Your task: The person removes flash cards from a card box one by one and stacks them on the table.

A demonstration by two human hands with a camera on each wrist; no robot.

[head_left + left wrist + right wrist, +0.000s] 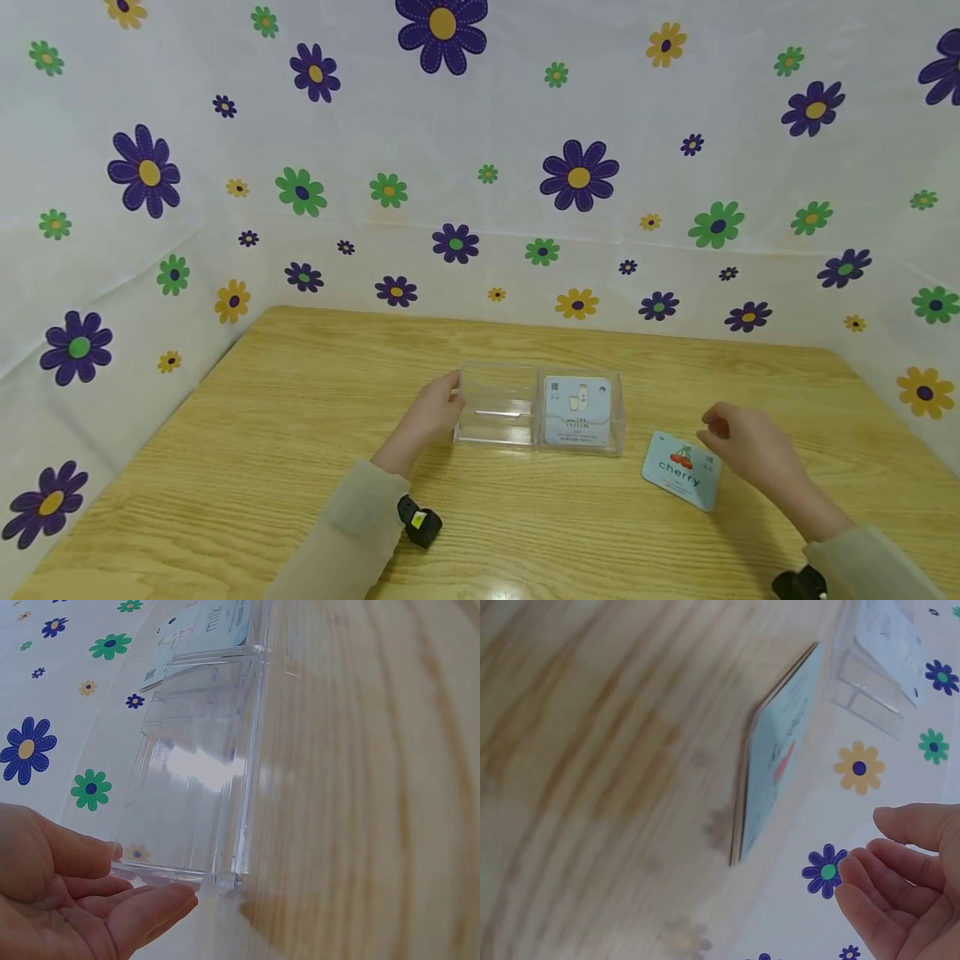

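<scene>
A clear plastic box (pixel 497 435) with two compartments stands on the table. Its right compartment holds light-blue cards, the front one a milk card (pixel 577 408); the left compartment holds none. My left hand (pixel 431 410) grips the box's left end, and in the left wrist view the thumb and fingers (pixel 154 913) lie at that end wall. To the right of the box lies a small stack of cards with a cherry card (pixel 681 471) on top. Just above its right edge hovers my right hand (pixel 753 442), fingers loosely bent and holding nothing; the right wrist view shows it apart from the cards (pixel 780 761).
The wooden table (pixel 225 483) reaches back to a white cloth (pixel 487 108) printed with flowers, which also hangs along the left and right sides. A black wrist camera (pixel 422 525) sits on the left sleeve, another (pixel 801 583) on the right.
</scene>
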